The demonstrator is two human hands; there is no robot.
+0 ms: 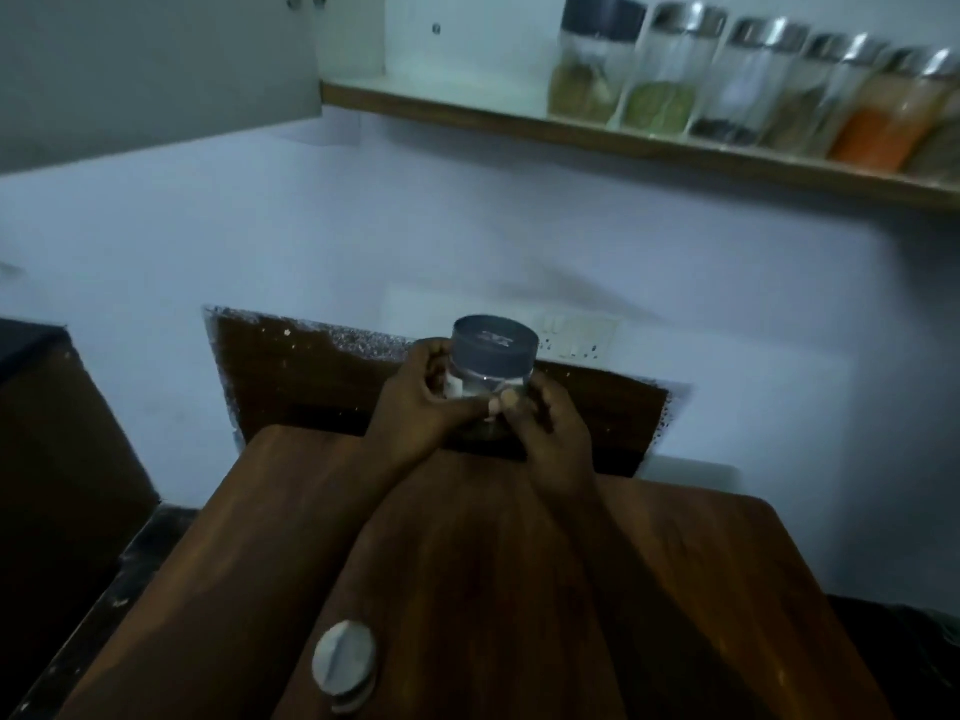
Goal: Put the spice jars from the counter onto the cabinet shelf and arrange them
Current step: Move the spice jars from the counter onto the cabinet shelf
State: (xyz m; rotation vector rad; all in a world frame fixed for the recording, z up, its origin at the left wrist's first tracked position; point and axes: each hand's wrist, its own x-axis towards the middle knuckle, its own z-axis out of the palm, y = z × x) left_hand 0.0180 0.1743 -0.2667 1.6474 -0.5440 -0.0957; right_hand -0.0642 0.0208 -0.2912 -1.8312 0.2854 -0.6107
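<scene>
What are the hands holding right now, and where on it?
Both the left hand and right hand clasp a clear jar with a grey lid around its glass body, below the lid.

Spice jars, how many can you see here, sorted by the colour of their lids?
Dark-lidded jars: 2, one on the shelf and one held in both hands.
Silver-lidded jars on the shelf: 5 at least, from to; the row runs off the right edge.
Total: 7 visible.
</scene>
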